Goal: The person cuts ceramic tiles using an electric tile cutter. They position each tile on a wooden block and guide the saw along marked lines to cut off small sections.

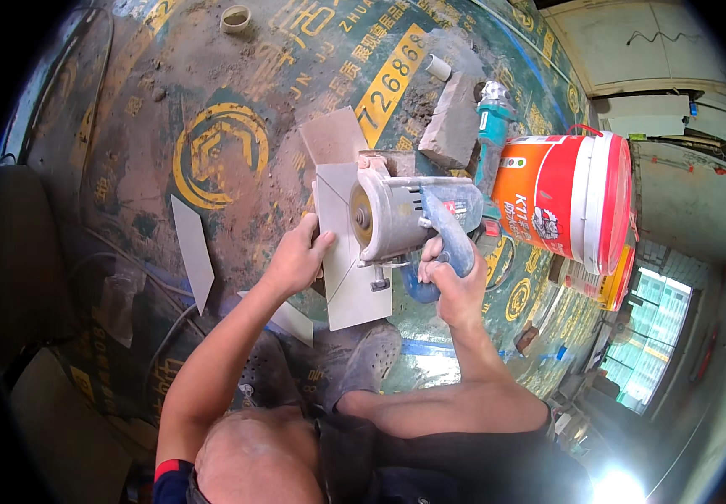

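Observation:
My right hand [455, 281] is wrapped round the blue handle of a handheld circular tile cutter [392, 206]. The cutter's round blade and metal guard sit over a pale rectangular tile [359, 298], whose face carries thin dark lines. Whether the blade is turning cannot be made out. At the tile's left edge, my left hand [297, 256] pinches the rim between thumb and fingers, close to the blade. Beyond the tile's far end, another pale tile piece [329, 134] lies tilted.
Pale tile pieces [192, 252] lie left on the dusty green floor sheet [144, 168]. To the right are a grey block [451, 126], a teal angle grinder [493, 126] and an orange-red bucket [539, 193] on its side. A tape roll [235, 19] lies far off.

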Demonstrator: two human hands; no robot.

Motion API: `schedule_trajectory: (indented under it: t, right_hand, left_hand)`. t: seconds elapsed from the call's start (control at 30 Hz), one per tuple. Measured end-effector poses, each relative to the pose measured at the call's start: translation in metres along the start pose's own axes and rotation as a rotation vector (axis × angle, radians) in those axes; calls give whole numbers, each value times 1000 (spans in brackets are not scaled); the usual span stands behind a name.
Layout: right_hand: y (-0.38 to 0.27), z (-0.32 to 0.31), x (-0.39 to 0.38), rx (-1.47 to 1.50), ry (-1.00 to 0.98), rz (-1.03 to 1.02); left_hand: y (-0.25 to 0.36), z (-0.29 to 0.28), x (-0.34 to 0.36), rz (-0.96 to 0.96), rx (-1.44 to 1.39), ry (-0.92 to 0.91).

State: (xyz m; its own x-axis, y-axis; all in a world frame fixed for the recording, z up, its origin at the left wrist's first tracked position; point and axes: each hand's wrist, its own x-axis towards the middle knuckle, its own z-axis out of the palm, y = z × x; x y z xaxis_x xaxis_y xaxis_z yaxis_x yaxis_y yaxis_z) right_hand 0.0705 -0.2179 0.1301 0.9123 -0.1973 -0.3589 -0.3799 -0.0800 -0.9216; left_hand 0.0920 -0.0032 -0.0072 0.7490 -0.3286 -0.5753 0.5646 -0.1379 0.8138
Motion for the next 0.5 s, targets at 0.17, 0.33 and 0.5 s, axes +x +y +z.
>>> schedule_trajectory:
  t: [0.17,0.33,0.5]
  right_hand:
    - [1,0,2,-5,-22,1]
    - [2,-1,1,-9,-11,10]
    - [6,-2,1,-2,0,5]
  left_hand:
    - [7,-1,-2,-30,-7,-7]
    - [7,-1,-3,-37,0,-11]
    - [8,-1,-2,-40,25,-11]
